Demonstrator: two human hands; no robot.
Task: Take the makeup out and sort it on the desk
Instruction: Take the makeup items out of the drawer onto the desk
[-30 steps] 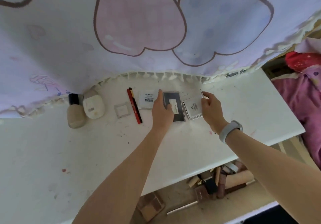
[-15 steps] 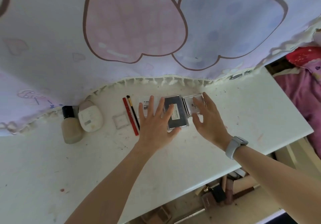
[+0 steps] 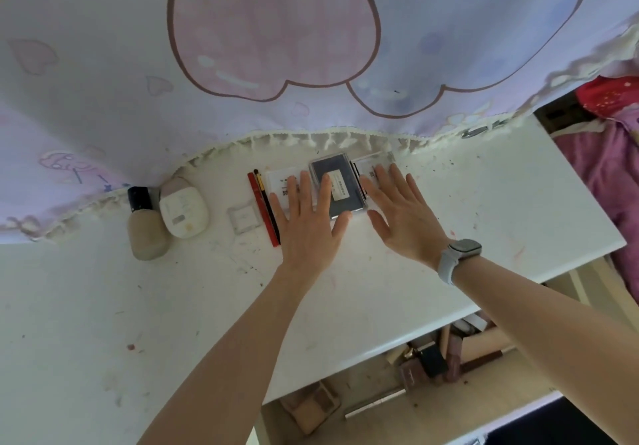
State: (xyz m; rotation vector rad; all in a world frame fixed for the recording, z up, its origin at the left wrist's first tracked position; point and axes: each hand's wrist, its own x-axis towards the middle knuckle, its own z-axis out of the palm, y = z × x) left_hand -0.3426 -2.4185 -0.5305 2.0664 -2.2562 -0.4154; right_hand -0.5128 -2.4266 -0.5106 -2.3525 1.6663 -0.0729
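A row of makeup lies along the back of the white desk (image 3: 484,209). From the left: a beige foundation bottle (image 3: 145,233) with a black cap, a white compact (image 3: 183,209), a small clear square case (image 3: 243,218), a red pencil (image 3: 262,213) beside a thin dark brush (image 3: 264,187), a white palette (image 3: 281,182), a dark palette (image 3: 340,182) and a clear-lidded white case (image 3: 366,168). My left hand (image 3: 307,220) lies flat with spread fingers over the white and dark palettes. My right hand (image 3: 401,213) lies flat on the clear-lidded case.
A lilac curtain (image 3: 276,47) with a heart print hangs down to the desk's back edge. An open drawer (image 3: 390,386) under the front edge holds several more cosmetics. Pink bedding (image 3: 612,168) lies at the right.
One second ago my right hand pinched the clear-lidded case and my left gripped the dark palette. Both hands have since opened flat over the palettes and nudged them towards the curtain.
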